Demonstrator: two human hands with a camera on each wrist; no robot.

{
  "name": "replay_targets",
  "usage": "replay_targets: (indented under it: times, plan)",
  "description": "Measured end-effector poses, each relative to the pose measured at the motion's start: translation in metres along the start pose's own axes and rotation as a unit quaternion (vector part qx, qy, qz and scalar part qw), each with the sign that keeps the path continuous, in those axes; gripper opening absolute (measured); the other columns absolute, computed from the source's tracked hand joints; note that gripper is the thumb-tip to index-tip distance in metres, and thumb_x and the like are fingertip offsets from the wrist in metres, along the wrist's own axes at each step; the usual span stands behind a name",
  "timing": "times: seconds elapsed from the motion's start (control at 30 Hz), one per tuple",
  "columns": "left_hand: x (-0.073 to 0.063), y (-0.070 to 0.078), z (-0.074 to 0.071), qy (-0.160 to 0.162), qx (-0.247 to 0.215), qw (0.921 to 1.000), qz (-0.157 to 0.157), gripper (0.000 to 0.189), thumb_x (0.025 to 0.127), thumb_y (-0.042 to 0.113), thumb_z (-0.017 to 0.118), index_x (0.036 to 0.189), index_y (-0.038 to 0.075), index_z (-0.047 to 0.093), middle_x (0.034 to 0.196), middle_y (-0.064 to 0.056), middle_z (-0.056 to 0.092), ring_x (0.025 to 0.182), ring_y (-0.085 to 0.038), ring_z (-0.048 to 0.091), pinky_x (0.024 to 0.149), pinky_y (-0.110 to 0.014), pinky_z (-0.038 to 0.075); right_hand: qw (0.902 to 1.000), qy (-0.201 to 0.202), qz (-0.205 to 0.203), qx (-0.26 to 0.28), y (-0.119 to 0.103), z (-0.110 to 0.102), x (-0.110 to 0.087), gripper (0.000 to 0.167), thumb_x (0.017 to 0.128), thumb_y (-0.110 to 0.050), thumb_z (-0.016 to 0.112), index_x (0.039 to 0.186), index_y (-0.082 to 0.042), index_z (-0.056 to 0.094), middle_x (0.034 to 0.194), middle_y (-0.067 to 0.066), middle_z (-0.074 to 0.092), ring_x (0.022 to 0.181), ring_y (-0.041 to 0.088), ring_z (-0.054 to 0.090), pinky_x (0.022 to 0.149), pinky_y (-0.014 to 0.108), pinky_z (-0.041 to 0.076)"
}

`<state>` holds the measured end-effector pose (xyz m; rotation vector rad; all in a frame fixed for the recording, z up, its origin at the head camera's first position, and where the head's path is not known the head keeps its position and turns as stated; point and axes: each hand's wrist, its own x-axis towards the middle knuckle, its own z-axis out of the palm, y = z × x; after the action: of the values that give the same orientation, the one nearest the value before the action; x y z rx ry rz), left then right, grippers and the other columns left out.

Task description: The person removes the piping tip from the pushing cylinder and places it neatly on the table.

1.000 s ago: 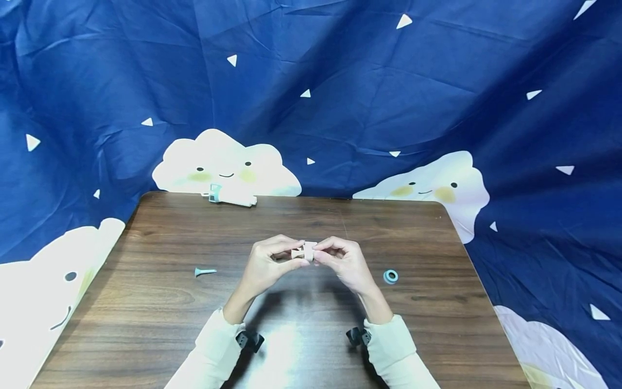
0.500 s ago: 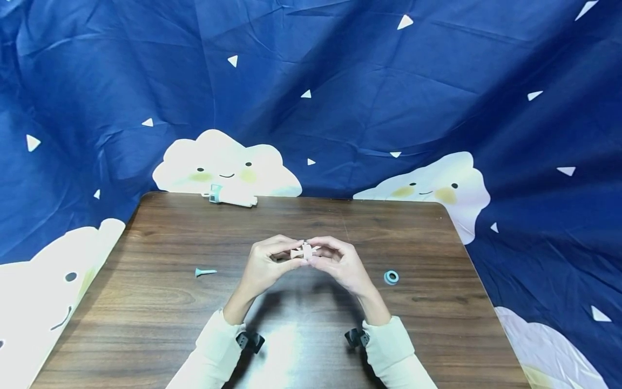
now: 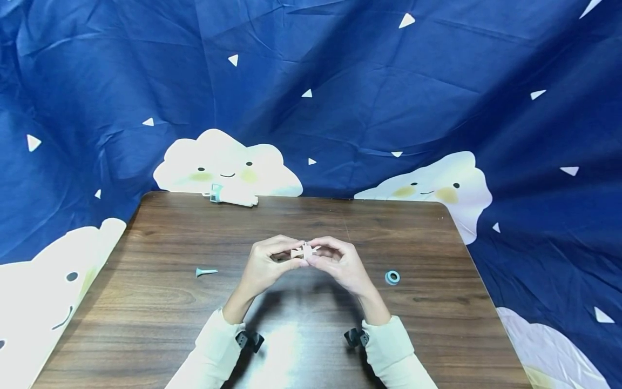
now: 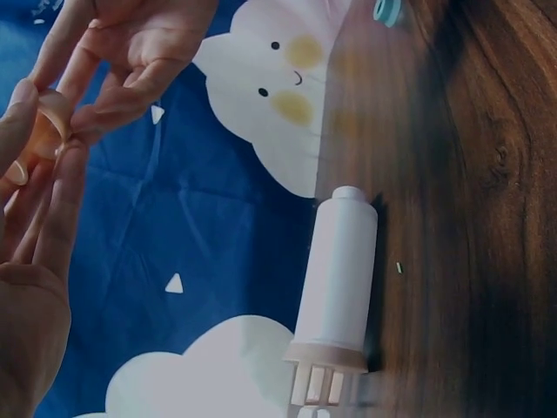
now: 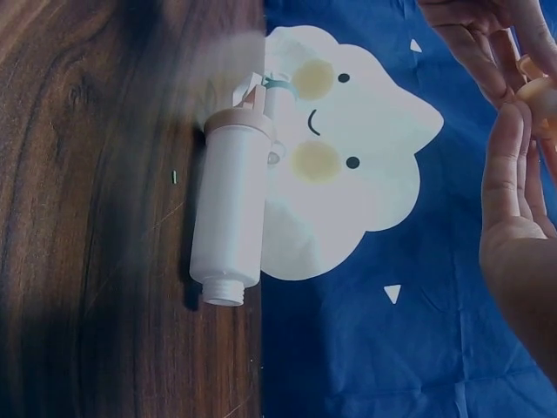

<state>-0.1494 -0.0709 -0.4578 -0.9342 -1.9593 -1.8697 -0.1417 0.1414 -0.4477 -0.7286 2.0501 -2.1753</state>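
Observation:
Both hands are raised in front of the body, fingertips almost meeting around a small pale beige plastic piece (image 3: 307, 252). A flared end of it points left and thin prongs stick out on the right. My left hand (image 3: 269, 265) pinches it between thumb and fingers. From the other side, my right hand (image 3: 342, 266) grips it too, its thumb low and a finger on top. In the left wrist view a rounded, ring-like part of the beige piece (image 4: 54, 113) shows between the fingertips. Fingers cover much of the same piece (image 5: 541, 97) in the right wrist view.
On the brown wooden table (image 3: 155, 324), a teal tee-shaped piece (image 3: 206, 272) lies left and a teal ring (image 3: 392, 277) right. A white syringe-like tube with a beige collar (image 5: 231, 200) lies near a teal-collared one (image 5: 278, 96). A blue cloud-print cloth (image 3: 311, 108) hangs behind.
The right fingertips have shifted slightly left along the beige piece, toward the left fingertips, uncovering its prongs. The left hand has stayed in place.

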Motion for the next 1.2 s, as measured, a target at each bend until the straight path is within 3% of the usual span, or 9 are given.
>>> replay_targets:
  times: [0.2, 0.33, 0.43, 0.57, 0.83, 1.0, 1.2]
  plan:
    - [-0.001, -0.001, -0.001, 0.009, 0.007, 0.9997, -0.023, 0.037, 0.071, -0.012, 0.085, 0.107, -0.009, 0.074, 0.104, -0.018, 0.074, 0.091, -0.028, 0.072, 0.074, -0.032, 0.060, 0.9999, 0.005, 0.010, 0.003, 0.001, -0.001, 0.000, 0.031, 0.089, 0.006, 0.073, 0.117, 0.015, 0.063, 0.107, 0.022, 0.068, 0.092, 0.018, 0.069, 0.078, 0.027, 0.058]
    - [0.000, 0.005, -0.004, 0.027, 0.031, 0.9990, -0.014, 0.039, 0.067, -0.018, 0.084, 0.103, -0.015, 0.072, 0.099, -0.024, 0.071, 0.084, -0.038, 0.069, 0.074, -0.026, 0.059, 0.9998, 0.013, 0.014, 0.001, 0.003, -0.005, 0.001, 0.031, 0.089, 0.003, 0.074, 0.116, 0.014, 0.064, 0.107, 0.019, 0.069, 0.092, 0.021, 0.069, 0.079, 0.028, 0.058]
    - [0.002, 0.015, -0.006, 0.045, 0.069, 0.9966, -0.001, 0.039, 0.064, -0.018, 0.085, 0.101, -0.015, 0.073, 0.090, -0.024, 0.067, 0.074, -0.037, 0.063, 0.068, -0.023, 0.056, 0.9996, 0.020, 0.017, -0.004, 0.002, -0.008, 0.001, 0.031, 0.089, 0.004, 0.074, 0.117, 0.014, 0.064, 0.110, 0.022, 0.068, 0.093, 0.019, 0.070, 0.079, 0.028, 0.058]
    - [0.004, 0.025, -0.009, 0.068, 0.105, 0.9922, 0.005, 0.037, 0.065, -0.017, 0.085, 0.100, -0.013, 0.074, 0.081, -0.020, 0.062, 0.068, -0.034, 0.056, 0.063, -0.033, 0.055, 0.9992, 0.026, 0.028, -0.009, 0.001, -0.012, -0.001, 0.033, 0.088, 0.007, 0.072, 0.118, 0.016, 0.063, 0.118, 0.029, 0.065, 0.094, 0.015, 0.069, 0.081, 0.028, 0.058]
    - [-0.001, 0.021, -0.017, 0.123, 0.127, 0.9836, -0.034, 0.036, 0.074, -0.010, 0.085, 0.108, -0.009, 0.073, 0.076, -0.014, 0.062, 0.069, -0.023, 0.060, 0.064, -0.030, 0.057, 0.9976, 0.039, 0.040, -0.041, 0.007, -0.024, -0.007, 0.033, 0.089, 0.004, 0.074, 0.119, 0.014, 0.063, 0.112, 0.030, 0.065, 0.093, 0.019, 0.070, 0.082, 0.030, 0.059]
    - [-0.007, 0.016, -0.024, 0.169, 0.155, 0.9714, -0.061, 0.025, 0.075, -0.006, 0.086, 0.097, -0.005, 0.073, 0.076, -0.014, 0.066, 0.069, -0.017, 0.062, 0.068, -0.032, 0.059, 0.9968, 0.054, 0.036, -0.047, 0.012, -0.032, -0.009, 0.033, 0.089, 0.004, 0.074, 0.118, 0.015, 0.063, 0.112, 0.031, 0.065, 0.093, 0.020, 0.070, 0.081, 0.028, 0.058]
    - [-0.014, 0.000, -0.033, 0.219, 0.205, 0.9519, -0.061, 0.023, 0.072, -0.005, 0.088, 0.088, -0.007, 0.072, 0.071, -0.015, 0.068, 0.064, -0.020, 0.062, 0.063, -0.037, 0.057, 0.9938, 0.082, 0.032, -0.068, 0.013, -0.039, -0.009, 0.032, 0.087, 0.005, 0.075, 0.116, 0.014, 0.065, 0.107, 0.025, 0.067, 0.089, 0.018, 0.068, 0.079, 0.024, 0.057]
